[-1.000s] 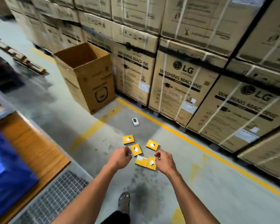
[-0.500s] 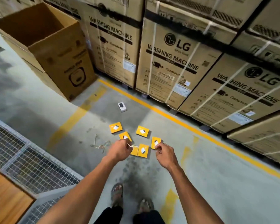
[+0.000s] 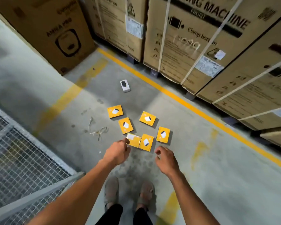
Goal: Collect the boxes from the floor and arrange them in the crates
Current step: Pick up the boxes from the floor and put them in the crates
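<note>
L hand (image 3: 118, 152) reaches down w/ fingers loosely curled, holding nothing; its fingertips overlap the near-left corner of a yellow box w/ a white label (image 3: 133, 140), contact can't be confirmed. R hand (image 3: 165, 157) hangs just beside, fingers loosely curled, nothing in it, apart from the boxes. Six flat yellow boxes lie in a loose cluster on the concrete floor (image 3: 217, 159): the labelled one, touching a 2nd box (image 3: 146, 142) on its right; a 3rd (image 3: 163, 134) just right of that; a 4th (image 3: 125, 125) above the labelled one; a 5th (image 3: 115, 111) farther up-left; a 6th (image 3: 147, 118) up-right. A small white box w/ a dark picture (image 3: 125, 85) sits well apart, farther out. Person's feet (image 3: 111, 189) stand below the hands. Wire-mesh grating (image 3: 19, 159) at left, bits of plastic scrap (image 3: 98, 131) near it. A yellow floor line (image 3: 177, 96) runs in front of strapped washing-machine cartons (image 3: 193, 38); a brown carton (image 3: 55, 30) stands upper left.
</note>
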A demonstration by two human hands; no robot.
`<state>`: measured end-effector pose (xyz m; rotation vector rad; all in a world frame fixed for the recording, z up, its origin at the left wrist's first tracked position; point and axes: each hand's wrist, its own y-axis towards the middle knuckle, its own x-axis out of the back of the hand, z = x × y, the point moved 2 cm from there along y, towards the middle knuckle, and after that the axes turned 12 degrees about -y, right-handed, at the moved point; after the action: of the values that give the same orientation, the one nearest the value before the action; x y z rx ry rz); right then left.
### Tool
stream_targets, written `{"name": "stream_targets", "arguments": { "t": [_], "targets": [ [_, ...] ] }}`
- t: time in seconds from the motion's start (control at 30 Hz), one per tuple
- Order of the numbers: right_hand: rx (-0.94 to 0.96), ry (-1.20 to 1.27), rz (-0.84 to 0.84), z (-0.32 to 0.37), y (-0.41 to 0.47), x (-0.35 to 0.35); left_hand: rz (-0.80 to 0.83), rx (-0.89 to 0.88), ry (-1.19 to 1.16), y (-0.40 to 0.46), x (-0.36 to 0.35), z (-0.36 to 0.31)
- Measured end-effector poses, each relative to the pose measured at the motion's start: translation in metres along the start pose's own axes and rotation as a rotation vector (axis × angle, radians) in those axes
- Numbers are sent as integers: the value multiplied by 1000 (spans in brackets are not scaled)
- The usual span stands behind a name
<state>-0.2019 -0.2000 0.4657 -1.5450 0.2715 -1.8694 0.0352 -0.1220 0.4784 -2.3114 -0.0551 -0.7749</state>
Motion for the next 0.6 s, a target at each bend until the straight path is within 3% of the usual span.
{"name": "stream_targets", "arguments": {
  "t": [0.23,0.6],
  "targets": [
    [47,-138,126,-42,112,-136,31,-8,107,124,-100,102],
    [76,-347,114,-103,293,-336,149,-95,473,311,-252,243]
  ]
}}
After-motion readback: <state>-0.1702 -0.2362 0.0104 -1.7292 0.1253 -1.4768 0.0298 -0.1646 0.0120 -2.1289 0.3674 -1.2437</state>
